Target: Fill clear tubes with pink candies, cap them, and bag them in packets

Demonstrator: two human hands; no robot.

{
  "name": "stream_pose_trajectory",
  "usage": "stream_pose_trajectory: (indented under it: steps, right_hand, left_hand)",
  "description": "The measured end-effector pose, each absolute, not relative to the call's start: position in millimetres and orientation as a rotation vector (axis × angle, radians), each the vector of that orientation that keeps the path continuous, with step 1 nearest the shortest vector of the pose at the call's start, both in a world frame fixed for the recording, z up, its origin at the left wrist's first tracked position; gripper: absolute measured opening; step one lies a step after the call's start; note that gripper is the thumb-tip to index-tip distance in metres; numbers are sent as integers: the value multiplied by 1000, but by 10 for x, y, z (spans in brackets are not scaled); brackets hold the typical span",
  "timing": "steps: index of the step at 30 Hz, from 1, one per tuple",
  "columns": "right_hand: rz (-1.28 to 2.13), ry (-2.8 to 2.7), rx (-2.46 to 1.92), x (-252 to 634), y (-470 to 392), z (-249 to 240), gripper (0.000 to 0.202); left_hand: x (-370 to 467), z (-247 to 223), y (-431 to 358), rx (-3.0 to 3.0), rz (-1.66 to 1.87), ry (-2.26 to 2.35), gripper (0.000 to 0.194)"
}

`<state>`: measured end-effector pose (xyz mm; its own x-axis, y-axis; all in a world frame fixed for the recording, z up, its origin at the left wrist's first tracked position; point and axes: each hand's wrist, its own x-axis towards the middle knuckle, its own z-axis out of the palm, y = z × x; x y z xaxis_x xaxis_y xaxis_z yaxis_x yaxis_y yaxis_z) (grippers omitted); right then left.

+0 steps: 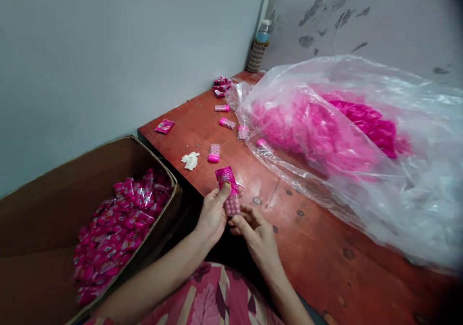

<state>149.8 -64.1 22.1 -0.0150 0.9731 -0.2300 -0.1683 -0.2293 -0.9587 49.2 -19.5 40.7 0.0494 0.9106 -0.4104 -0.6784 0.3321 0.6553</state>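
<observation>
My left hand (213,215) is closed around a pink printed sleeve (223,172), its thumb pressed on the front. Out of the sleeve's lower end sticks a clear candy container (232,204) filled with light pink balls. My right hand (258,236) has its thumb and fingers pinched at the bottom end of that container. Just beyond the hands, on the red table (289,228), a similar container (214,152) with a bright pink cap stands upside down. Two more lie farther back, one of them a tilted container (227,123).
On the left stands a cardboard box (32,209) holding a heap of pink wrapped packets (119,233). A big clear plastic bag (405,195) with pink sleeves covers the table's right. White crumpled tissue (190,160), a flat packet (165,126) and a bottle (263,32) are also there.
</observation>
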Motion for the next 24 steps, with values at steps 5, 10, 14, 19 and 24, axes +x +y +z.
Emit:
stream_pose_trajectory:
  steps: [5, 10, 14, 19, 24]
  right_hand:
    - [1493, -777, -1200, 1431, -593, 222, 21]
    - [1481, -766, -1233, 1445, -614, 214, 22]
    - [1420, -786, -1271, 1461, -637, 216, 23]
    - [1349, -859, -1314, 1476, -665, 217, 23]
    - [1101, -1151, -1460, 1497, -661, 207, 22]
  left_hand:
    - [487, 390, -244, 304, 1150, 836, 47]
    - [451, 373, -220, 381, 1112, 829, 36]
    - [472, 344, -241, 451, 1113, 920, 28]
    - [506, 318, -313, 487, 1143, 996, 28]
    - [501, 329, -288, 394, 1160, 924, 27]
